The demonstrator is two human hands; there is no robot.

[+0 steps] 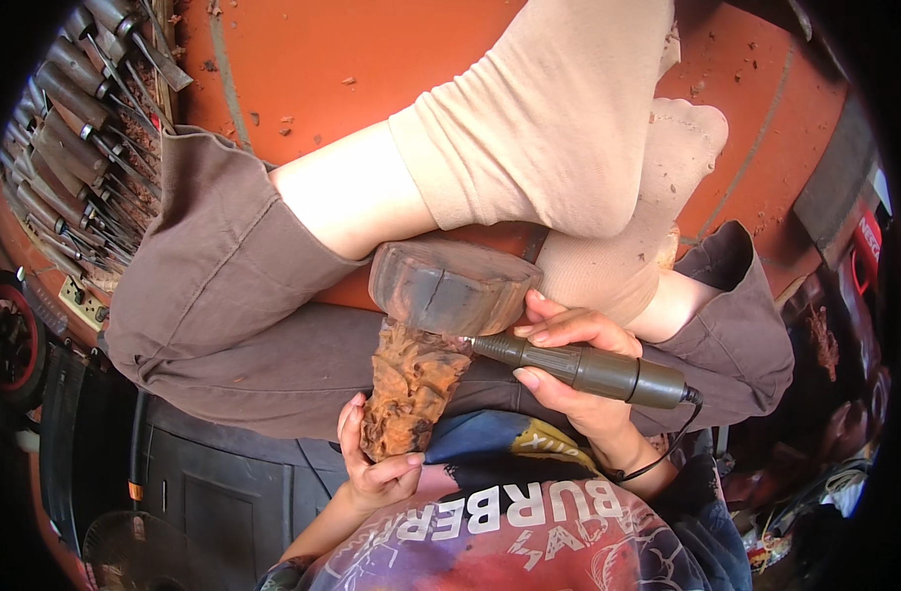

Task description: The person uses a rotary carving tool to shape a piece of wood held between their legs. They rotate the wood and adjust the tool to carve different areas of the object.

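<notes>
Right hand (579, 360) grips a green rotary tool (579, 366) with its tip against the wood carving (416, 379), which the left hand (377, 463) clasps at its lower end over the lap, crossed legs above, chisels (76, 118) racked far left.

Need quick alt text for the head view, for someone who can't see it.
A seated person's right hand presses a green rotary carving tool against a carved wooden figure, gripped near its lower end by the left hand. A row of chisels lies on the orange floor.
</notes>
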